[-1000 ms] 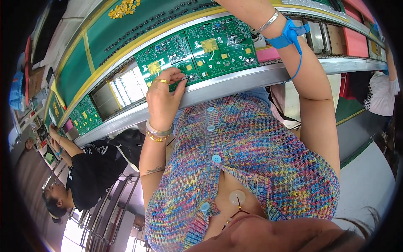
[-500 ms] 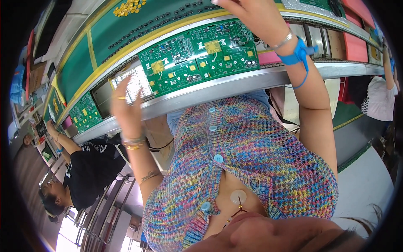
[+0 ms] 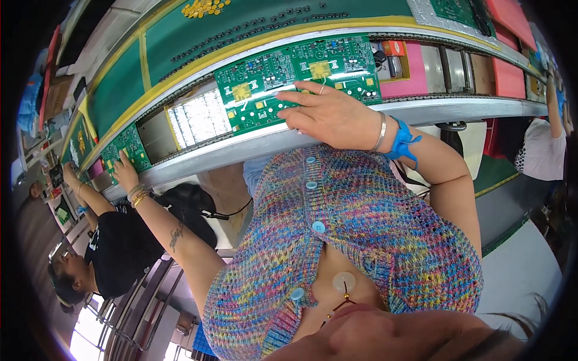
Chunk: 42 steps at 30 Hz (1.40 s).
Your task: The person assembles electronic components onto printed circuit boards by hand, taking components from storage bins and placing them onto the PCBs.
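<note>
Two joined green circuit boards (image 3: 355, 72) with yellow patches and small parts lie on the rails of a conveyor in front of me. My right hand (image 3: 334, 117) is over their near edge, fingers stretched out to the left and spread, with nothing visibly held. Far to the left, my left hand (image 3: 125, 173) reaches another green circuit board (image 3: 129, 144) on the same conveyor. Its fingers are extended over that board's right part and near edge. Whether the fingertips press on either board cannot be made out.
A shiny white lit panel (image 3: 197, 119) shows between the boards. Beyond the rail, a green bench mat (image 3: 253, 42) bears rows of small black parts (image 3: 241, 30) and a pile of yellow discs (image 3: 206, 7). A co-worker in black (image 3: 123, 253) is at the left; another person (image 3: 545, 144) stands far right.
My right hand has come down from the far side of the conveyor onto the joined boards. My left hand has moved left from near the white panel to the left board.
</note>
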### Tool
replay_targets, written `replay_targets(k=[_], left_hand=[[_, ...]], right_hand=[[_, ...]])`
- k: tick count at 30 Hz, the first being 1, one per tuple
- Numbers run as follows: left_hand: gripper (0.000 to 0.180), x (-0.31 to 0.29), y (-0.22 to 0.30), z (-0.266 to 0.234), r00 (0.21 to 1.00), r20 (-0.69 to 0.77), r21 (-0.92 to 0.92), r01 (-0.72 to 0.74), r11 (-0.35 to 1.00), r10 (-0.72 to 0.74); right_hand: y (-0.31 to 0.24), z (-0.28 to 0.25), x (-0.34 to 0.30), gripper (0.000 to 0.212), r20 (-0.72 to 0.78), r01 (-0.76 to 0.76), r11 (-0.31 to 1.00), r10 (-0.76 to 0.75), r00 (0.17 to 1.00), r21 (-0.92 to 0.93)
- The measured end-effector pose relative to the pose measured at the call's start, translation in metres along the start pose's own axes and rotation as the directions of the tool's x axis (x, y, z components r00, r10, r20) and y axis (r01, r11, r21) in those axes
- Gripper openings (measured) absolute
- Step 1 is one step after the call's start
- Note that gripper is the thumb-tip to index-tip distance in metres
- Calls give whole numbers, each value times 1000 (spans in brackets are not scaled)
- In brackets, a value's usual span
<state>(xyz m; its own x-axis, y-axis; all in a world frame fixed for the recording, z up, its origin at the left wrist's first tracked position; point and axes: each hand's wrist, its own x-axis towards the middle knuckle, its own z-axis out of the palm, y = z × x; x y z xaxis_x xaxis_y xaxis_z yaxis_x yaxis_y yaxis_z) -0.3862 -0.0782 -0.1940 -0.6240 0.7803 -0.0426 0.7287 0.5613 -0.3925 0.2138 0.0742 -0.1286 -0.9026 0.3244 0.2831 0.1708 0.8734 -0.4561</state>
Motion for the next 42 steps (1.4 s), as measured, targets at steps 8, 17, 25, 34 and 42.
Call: replay_targets(k=[8,17,25,34,42], left_hand=[[78,-47,30,-24,993,-36,-508,79,858,-113],[72,-129,153,-106,981,-175,-502,-166,849,89],[81,-166,199,-137,946,-214,-504,-321,802,244],[91,-196,244,-168,865,-212,-457,-499,737,454],[83,-202,291,-230,734,-246,-474,-661,582,633]], right_hand=[[5,-37,-6,19,-173,-252,936,299,939,245],[6,-37,-16,16,-169,-410,834,494,853,370],[8,-40,-25,15,-189,-420,835,504,843,355],[8,-51,-37,13,-222,-463,810,557,801,361],[6,-51,-43,14,-255,-458,818,553,793,348]])
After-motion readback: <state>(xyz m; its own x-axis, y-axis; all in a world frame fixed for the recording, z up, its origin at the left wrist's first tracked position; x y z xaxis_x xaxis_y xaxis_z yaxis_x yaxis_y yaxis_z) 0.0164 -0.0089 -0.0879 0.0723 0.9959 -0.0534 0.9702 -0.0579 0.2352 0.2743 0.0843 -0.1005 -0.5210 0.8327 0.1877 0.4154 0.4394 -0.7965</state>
